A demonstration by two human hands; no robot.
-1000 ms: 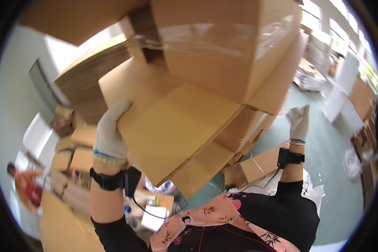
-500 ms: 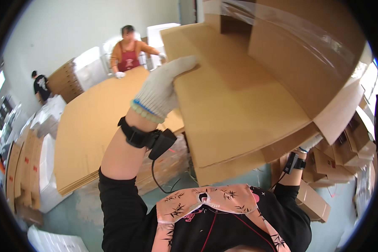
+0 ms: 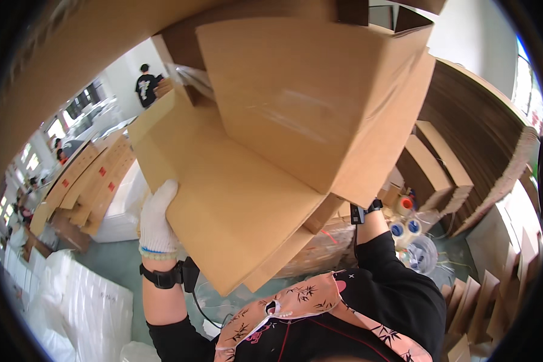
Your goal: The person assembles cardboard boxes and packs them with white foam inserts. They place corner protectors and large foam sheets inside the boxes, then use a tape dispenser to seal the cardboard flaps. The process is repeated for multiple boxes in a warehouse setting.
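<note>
A large brown cardboard box [image 3: 283, 90] is held up in front of me, a wide flap [image 3: 235, 187] folded outward toward my left. My left hand [image 3: 158, 223], in a white knit glove, grips the left edge of that flap, its thumb lying on the upper face and the other fingers out of sight beneath. On the other side, my right forearm [image 3: 371, 228], with a black strap at the wrist, reaches up to the box's lower right corner. The box hides my right hand, so its fingers cannot be seen.
Tall stacks of flat cardboard [image 3: 473, 151] stand at the right. Beside my right arm are tape rolls [image 3: 397, 229] and a clear round tub [image 3: 422, 253]. White wrapped bundles [image 3: 102, 308] lie at the lower left. Someone in black [image 3: 145, 87] stands far back.
The view has swung round, and the box has come along in my hands. A co-worker in a red apron and a wide stack of cardboard sheets have left the view.
</note>
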